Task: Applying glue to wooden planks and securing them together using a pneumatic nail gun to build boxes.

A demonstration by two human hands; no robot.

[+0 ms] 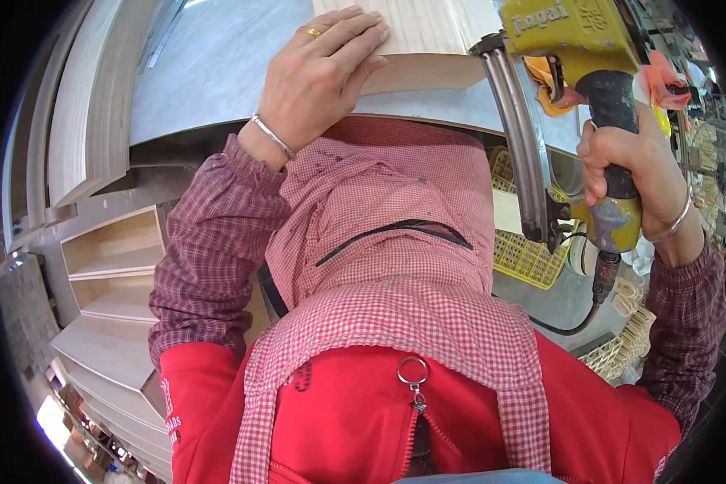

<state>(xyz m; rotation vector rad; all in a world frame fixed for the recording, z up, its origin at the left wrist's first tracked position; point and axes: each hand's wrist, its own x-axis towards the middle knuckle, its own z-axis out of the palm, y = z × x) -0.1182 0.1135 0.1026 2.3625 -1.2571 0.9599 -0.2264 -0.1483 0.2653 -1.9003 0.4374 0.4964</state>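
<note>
My left hand [319, 81] lies on a pale wooden piece [427, 28] at the edge of the workbench. Its fingers are stretched out over the top face, and the thumb points along the front edge. In my right hand [641, 157] is a yellow air nail gun [573, 40], with the fingers wrapped around its black handle. The gun's nose is at the right end of the wooden piece; whether they touch I cannot tell. Its long metal magazine slants down toward me. An air hose [577, 323] joins the bottom of the handle.
The workbench has a pale blue-grey top [210, 73]. Long wooden boards [97, 105] stand at its left. Open wooden boxes [113, 250] are stacked lower left. A yellow plastic basket [532, 258] sits below on the right, near bundled tan pieces [633, 335]. Orange and red plastic [661, 81] lies far right.
</note>
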